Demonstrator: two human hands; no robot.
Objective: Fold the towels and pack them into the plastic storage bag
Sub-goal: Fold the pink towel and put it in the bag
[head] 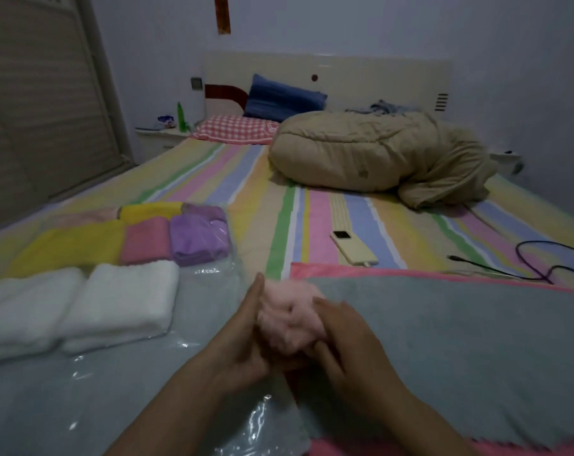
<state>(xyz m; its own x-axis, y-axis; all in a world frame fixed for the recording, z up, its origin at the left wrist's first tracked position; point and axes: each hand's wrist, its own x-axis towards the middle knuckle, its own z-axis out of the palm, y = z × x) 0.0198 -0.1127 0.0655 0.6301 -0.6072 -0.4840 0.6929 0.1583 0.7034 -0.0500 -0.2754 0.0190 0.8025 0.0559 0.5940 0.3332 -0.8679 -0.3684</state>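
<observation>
Both hands met in the near middle, and between them sat a small pink fluffy towel [287,315], bunched up and blurred; the left hand [246,334] pressed its straight fingers flat against the towel's left side, while the right hand [343,335] curled its fingers round the right side and gripped it. Under the right arm a grey towel [460,340] with a pink edge lay spread on the striped bed [279,205]. To the left, the clear plastic storage bag [210,281] carried two folded white towels [81,304], with yellow [68,245], pink [145,240] and purple towels [198,236] just beyond, though whether they were inside it could not be told. Farther right lay a phone [353,248] and a black cable [548,261]
</observation>
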